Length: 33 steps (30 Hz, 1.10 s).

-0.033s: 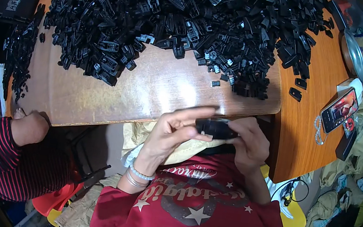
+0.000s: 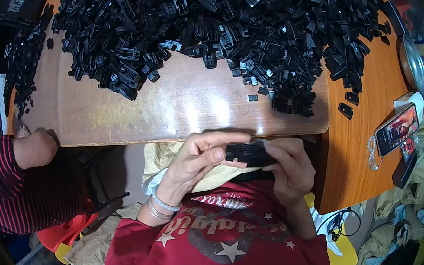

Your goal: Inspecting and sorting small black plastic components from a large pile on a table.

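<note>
Between my two hands, just in front of the table's near edge, is a black plastic buckle [image 2: 248, 154]. My left hand [image 2: 198, 155] grips its left end between thumb and fingers, with the index finger stretched along its far side. My right hand [image 2: 292, 169] is closed on the right end. The fingers cover both ends, so how its parts fit together is hidden. Beyond my hands a large heap of black plastic buckle parts [image 2: 184, 24] covers the far part of the table [image 2: 132, 115]. One small loose piece [image 2: 252, 98] lies at the heap's near edge.
At left, a co-worker's arm in a striped sleeve [image 2: 3, 172] rests at the table, near a strip of small black parts [image 2: 23, 66]. At right are a propped phone [image 2: 398, 129], a bead string [image 2: 373, 151] and a metal bowl [image 2: 413, 66]. Piled cloth [image 2: 413, 217] lies beyond.
The black buckle has turned slightly between my hands and shows more of its ridged side. My left thumb and index finger have shifted a little along it.
</note>
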Each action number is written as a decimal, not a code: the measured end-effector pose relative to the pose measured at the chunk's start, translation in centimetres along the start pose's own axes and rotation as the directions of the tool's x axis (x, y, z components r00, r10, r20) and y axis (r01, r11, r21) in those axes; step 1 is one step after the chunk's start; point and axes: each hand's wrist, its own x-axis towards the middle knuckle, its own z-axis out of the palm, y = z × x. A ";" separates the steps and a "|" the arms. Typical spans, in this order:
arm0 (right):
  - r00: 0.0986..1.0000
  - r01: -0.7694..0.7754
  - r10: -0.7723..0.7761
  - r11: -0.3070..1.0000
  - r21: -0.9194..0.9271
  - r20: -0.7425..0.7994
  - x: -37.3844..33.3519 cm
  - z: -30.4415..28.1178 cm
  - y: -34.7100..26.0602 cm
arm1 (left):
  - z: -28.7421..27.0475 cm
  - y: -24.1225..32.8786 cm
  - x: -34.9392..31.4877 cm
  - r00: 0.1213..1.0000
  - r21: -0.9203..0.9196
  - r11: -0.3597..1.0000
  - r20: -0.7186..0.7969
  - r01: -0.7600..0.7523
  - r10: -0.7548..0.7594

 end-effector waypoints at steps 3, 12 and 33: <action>0.997 0.073 -0.073 0.996 -0.053 0.012 0.7 0.1 -0.6 | -1.1 -0.3 -0.5 0.999 -0.050 0.998 0.026 0.043 -0.042; 0.980 0.065 -0.062 0.998 -0.012 0.191 1.5 0.8 0.1 | -3.7 -4.2 0.2 0.993 -0.410 0.907 0.102 0.096 -0.059; 0.999 0.015 -0.034 0.917 -0.399 -0.041 3.4 3.9 3.2 | -3.8 7.2 7.9 0.763 0.872 -0.484 0.263 0.073 0.590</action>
